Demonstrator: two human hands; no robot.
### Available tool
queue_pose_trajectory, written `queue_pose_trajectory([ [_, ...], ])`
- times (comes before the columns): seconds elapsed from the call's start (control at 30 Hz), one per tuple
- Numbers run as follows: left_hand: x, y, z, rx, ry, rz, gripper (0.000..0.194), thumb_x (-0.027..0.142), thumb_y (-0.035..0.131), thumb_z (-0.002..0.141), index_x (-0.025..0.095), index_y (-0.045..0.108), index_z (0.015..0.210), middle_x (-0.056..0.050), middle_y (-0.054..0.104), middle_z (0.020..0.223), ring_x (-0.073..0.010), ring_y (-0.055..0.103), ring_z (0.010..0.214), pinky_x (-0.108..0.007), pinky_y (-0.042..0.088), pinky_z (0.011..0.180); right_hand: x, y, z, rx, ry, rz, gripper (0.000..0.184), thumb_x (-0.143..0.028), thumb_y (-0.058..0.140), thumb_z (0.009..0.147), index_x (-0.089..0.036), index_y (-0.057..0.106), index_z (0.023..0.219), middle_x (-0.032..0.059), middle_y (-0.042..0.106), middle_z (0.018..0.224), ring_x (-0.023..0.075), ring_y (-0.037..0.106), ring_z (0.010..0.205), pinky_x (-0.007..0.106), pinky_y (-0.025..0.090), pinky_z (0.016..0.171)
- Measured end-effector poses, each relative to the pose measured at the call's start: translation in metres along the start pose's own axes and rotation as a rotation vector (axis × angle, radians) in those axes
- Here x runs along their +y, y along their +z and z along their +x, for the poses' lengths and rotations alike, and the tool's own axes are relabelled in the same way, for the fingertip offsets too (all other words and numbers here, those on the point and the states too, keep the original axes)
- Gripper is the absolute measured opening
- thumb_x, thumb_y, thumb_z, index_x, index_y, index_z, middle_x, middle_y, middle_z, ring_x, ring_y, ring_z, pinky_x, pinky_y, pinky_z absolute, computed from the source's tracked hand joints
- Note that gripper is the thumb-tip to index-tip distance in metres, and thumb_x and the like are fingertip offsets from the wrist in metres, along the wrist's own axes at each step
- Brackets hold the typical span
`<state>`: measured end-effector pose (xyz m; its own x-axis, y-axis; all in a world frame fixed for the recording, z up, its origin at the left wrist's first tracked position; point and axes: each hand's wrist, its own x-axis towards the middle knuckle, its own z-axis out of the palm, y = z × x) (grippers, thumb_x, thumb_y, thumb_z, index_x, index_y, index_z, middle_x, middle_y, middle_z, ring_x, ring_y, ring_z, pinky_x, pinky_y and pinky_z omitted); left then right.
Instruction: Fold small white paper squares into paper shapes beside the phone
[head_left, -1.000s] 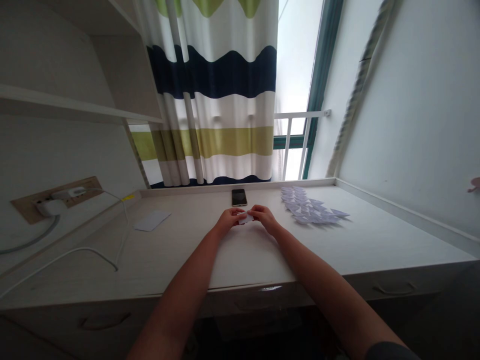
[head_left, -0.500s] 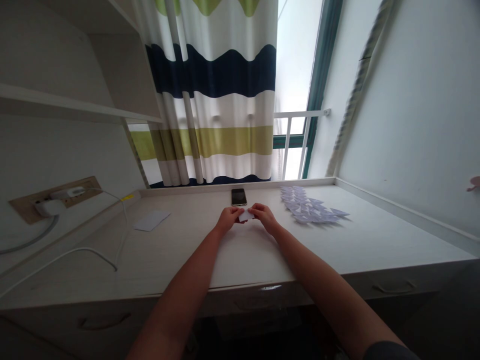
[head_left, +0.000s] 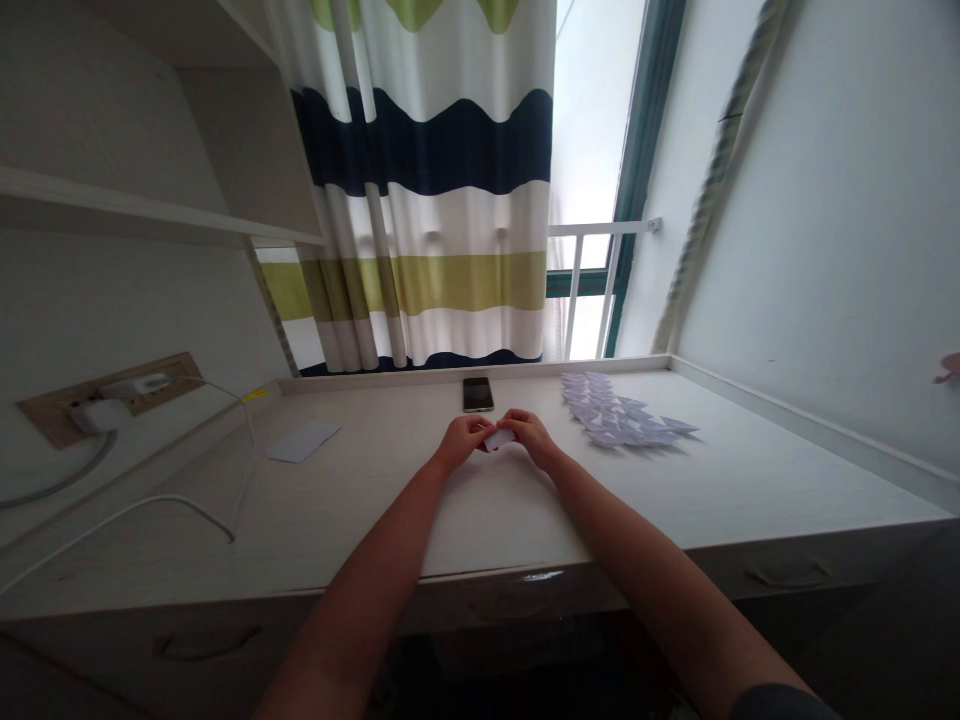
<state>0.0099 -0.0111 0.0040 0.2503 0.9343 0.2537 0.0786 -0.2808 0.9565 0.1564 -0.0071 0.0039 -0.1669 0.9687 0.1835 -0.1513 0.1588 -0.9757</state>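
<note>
my left fingers (head_left: pixel 486 434) and right fingers (head_left: pixel 504 424) pinching a small white paper (head_left: pixel 499 438) between them, above the worktop (head_left: pixel 495 520), just this side of a phone (head_left: pixel 478 394), folded papers (head_left: pixel 619 415) to the right

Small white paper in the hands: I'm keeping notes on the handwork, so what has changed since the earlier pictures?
The small white paper has shifted slightly right and now sits at a different angle. The left hand has edged right, towards the right hand, which has barely moved. Both hands still hold the paper. The phone, flat paper and folded pieces stayed put.
</note>
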Motion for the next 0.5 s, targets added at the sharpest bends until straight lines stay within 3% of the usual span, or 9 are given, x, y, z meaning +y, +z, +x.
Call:
queue_pose_trajectory([
  [0.17, -0.0018, -0.002, 0.0011, 0.001, -0.02, -0.009, 0.038, 0.046, 0.067, 0.059, 0.011, 0.056, 0.07, -0.003, 0.061, 0.054, -0.016, 0.061, 0.051, -0.027, 0.05, 0.051, 0.0025, -0.0011, 0.0003, -0.04, -0.007, 0.008, 0.024, -0.036, 0.067, 0.055, -0.014, 0.058, 0.06, -0.0011, 0.055, 0.056, 0.0105, 0.05, 0.057, 0.025, 0.038, 0.057],
  [0.5, -0.002, -0.0026, 0.0001, 0.011, -0.002, 0.049, 0.029, 0.039, 0.065, 0.062, 0.013, 0.054, 0.066, -0.002, 0.057, 0.059, -0.0136, 0.056, 0.057, -0.024, 0.047, 0.048, 0.0025, -0.0009, 0.0003, -0.055, 0.005, -0.004, 0.031, -0.043, 0.064, 0.057, -0.014, 0.056, 0.058, -0.0024, 0.05, 0.053, 0.0091, 0.047, 0.054, 0.023, 0.038, 0.054],
])
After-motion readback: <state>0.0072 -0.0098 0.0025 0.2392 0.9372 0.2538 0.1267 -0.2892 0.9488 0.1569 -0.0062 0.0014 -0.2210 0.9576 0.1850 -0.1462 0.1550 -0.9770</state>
